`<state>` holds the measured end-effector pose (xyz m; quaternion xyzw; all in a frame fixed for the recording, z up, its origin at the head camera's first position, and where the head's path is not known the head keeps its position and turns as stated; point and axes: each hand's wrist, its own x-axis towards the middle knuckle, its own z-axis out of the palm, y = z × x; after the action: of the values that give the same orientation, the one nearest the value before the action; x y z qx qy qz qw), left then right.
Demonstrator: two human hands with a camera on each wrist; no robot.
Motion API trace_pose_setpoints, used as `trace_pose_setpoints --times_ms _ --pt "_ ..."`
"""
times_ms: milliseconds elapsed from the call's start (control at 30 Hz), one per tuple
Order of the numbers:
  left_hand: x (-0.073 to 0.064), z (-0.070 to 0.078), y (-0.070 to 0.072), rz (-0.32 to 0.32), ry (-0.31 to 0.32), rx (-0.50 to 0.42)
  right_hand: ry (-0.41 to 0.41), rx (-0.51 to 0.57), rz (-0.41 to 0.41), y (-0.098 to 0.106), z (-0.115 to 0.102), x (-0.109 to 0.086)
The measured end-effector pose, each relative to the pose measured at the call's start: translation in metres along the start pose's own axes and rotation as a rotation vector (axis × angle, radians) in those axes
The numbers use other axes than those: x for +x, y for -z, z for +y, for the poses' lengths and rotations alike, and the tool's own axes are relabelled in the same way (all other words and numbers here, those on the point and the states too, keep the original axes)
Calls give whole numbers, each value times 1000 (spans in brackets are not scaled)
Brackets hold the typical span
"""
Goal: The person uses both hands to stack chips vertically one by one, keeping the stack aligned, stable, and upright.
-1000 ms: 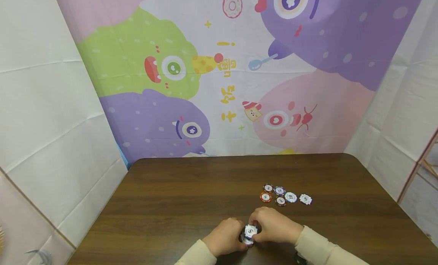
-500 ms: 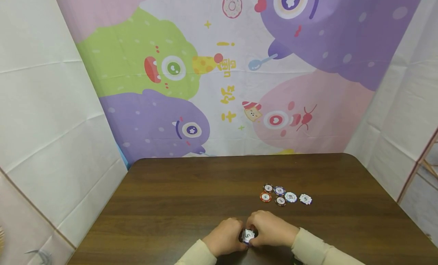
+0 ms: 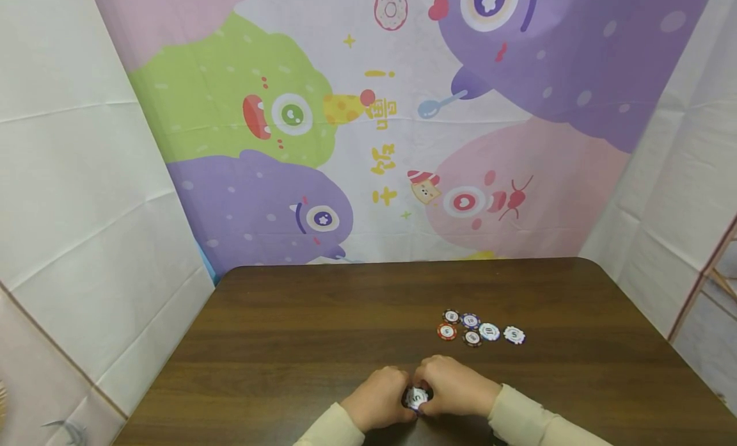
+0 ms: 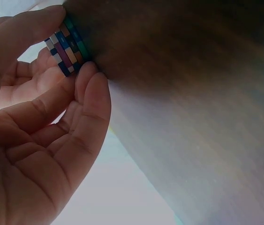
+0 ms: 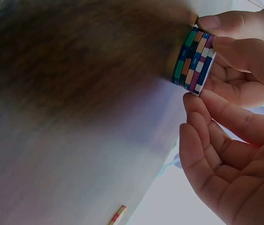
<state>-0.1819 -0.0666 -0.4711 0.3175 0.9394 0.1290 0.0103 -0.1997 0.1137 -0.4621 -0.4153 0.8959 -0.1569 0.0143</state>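
Note:
A short stack of poker chips (image 3: 416, 398) stands on the table, a white chip marked 5 uppermost. The left hand (image 3: 377, 398) grips the stack from the left, thumb in front and fingers behind. From the other side the right hand (image 3: 457, 385) pinches the chips near the top between thumb and fingertips. In the left wrist view the stack (image 4: 68, 47) shows striped edges between the left thumb and fingers. The right wrist view shows the same stack (image 5: 195, 61), green-edged chip at the bottom, with fingertips of both hands around it. Parts of its sides are hidden.
Behind the right hand lie several loose chips: a red one (image 3: 446, 332), a purple one (image 3: 470, 321), two dark ones, a light-blue one (image 3: 489, 332) and a white one (image 3: 514, 335) farther right. The wooden table (image 3: 288, 331) ends at a cartoon-printed cloth (image 3: 374, 228).
The right hand has moved slightly left and nearer the body, bringing the white chip from an offset position to line up on the stack. The left hand stays in place.

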Motion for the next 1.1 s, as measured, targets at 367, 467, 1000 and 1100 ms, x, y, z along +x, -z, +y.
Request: trace_pose_setpoints --times_ms 367,467,1000,1100 --pt "0 -1 0 -1 -5 -7 -3 6 -9 0 0 0" --pt "1 -1 -1 1 -8 -12 0 4 -4 0 0 0" --pt "0 0 -1 0 13 -10 -117 99 26 20 16 -11" --pt "0 1 -1 4 10 9 -161 82 45 26 25 -17"
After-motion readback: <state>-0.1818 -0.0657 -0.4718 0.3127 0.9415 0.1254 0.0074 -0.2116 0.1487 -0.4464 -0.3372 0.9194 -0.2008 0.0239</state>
